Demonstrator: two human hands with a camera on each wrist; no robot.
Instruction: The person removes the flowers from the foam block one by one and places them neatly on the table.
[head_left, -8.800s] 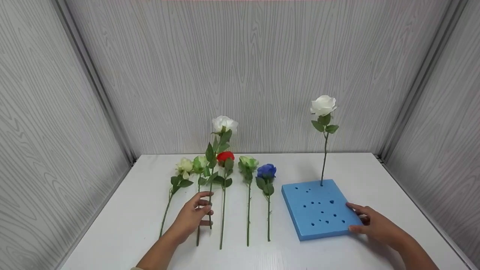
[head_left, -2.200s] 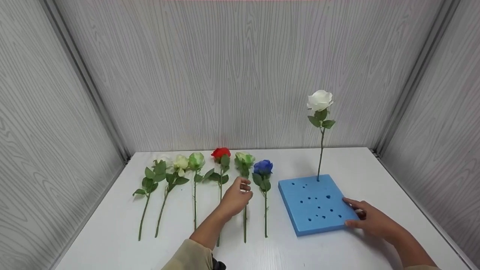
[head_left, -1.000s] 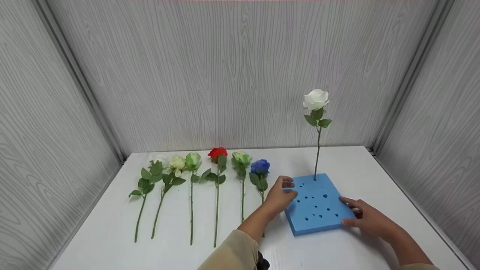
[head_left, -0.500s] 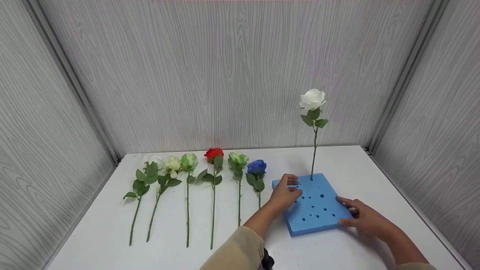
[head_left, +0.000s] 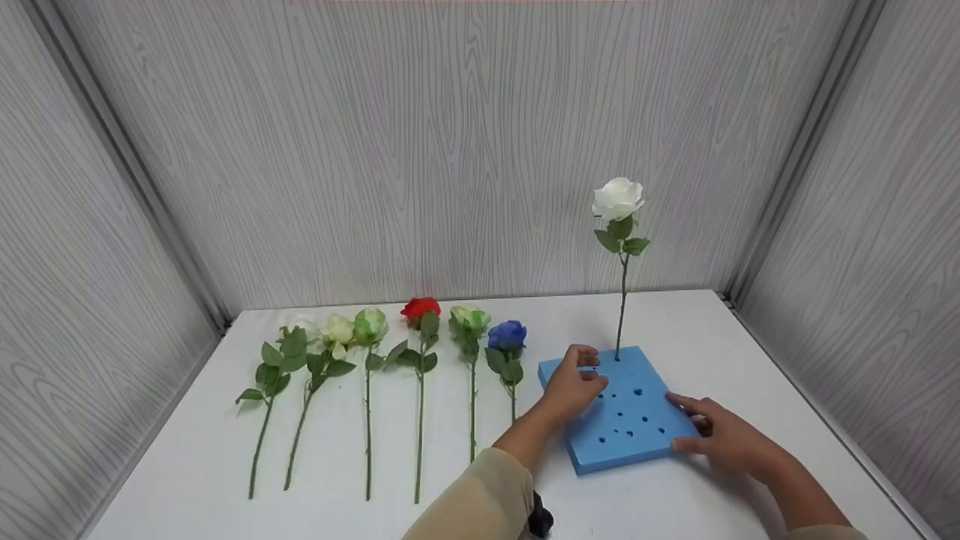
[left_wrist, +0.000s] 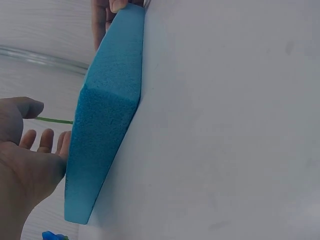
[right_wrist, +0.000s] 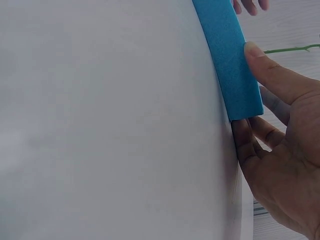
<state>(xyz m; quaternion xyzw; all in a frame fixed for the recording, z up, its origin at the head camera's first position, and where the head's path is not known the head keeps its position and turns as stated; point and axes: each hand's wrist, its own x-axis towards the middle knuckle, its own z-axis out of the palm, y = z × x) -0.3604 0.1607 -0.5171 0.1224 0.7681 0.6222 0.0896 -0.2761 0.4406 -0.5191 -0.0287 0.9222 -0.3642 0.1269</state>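
Note:
A blue foam block [head_left: 630,420] with several holes in its top lies on the right of the table. One white rose [head_left: 618,199] stands upright in a hole near its back edge. My left hand [head_left: 574,386] is over the block's left side, fingers loosely bent and nothing between them; the left wrist view shows thumb and fingers apart. At the block's right edge my right hand [head_left: 724,439] grips it. In the right wrist view its thumb [right_wrist: 255,50] is on the block's top edge and the other fingers reach round its side.
Left of the block several roses lie in a row: a blue one [head_left: 508,335], a pale green one [head_left: 469,321], a red one [head_left: 420,309], a green one [head_left: 370,325], a cream one [head_left: 337,330] and a white one [head_left: 304,328]. Panels [head_left: 450,150] enclose the table.
Earlier my left hand held a white rose, which now lies at the row's left end. The emptied hand has moved right to the block. My right hand keeps its grip.

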